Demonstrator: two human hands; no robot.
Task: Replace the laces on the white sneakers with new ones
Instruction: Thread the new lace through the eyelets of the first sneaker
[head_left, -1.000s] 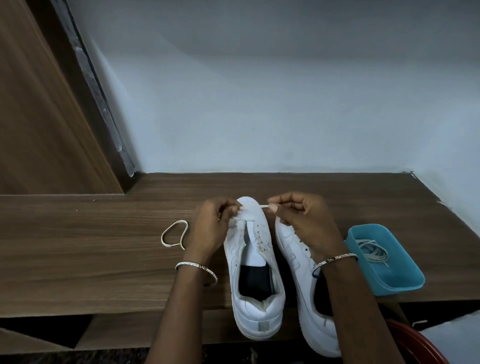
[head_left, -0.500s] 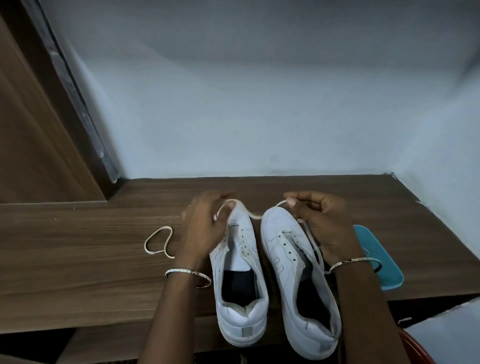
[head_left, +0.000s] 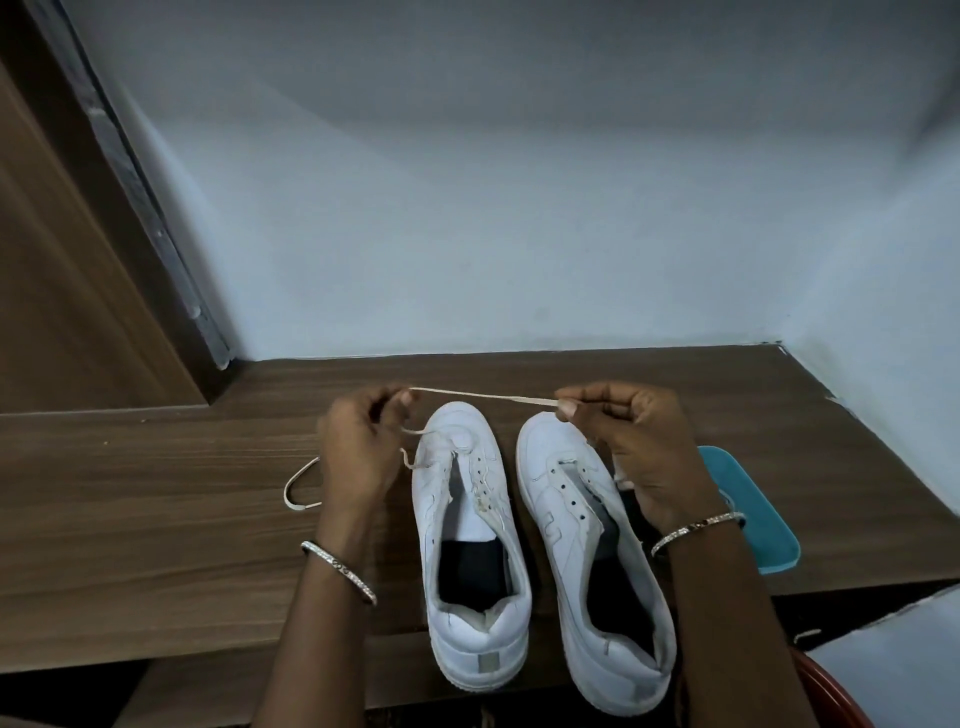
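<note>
Head view, single frame. Both white sneakers stand side by side on the wooden table (head_left: 156, 519), toes to the wall, heels over the near edge. The left sneaker (head_left: 470, 551) and the right sneaker (head_left: 582, 566) are just beside each other; I cannot tell whether they touch. The left hand (head_left: 358, 452) sits above and left of the left sneaker's toe, fingers curled, thumb and forefinger pinching one end of a white lace (head_left: 483, 396). The right hand (head_left: 639, 447) is over the right sneaker's toe, fingers curled, pinching the same lace. The lace runs taut between the two hands, above both toes. A short tail hangs from the left hand across the left sneaker's toe. I see more lace below the right hand, partly hidden. A second lace (head_left: 285, 493) lies curved on the table left of the left hand. A blue tray (head_left: 763, 535) sits right of the right wrist, contents hidden. There is a bangle on each wrist.
</note>
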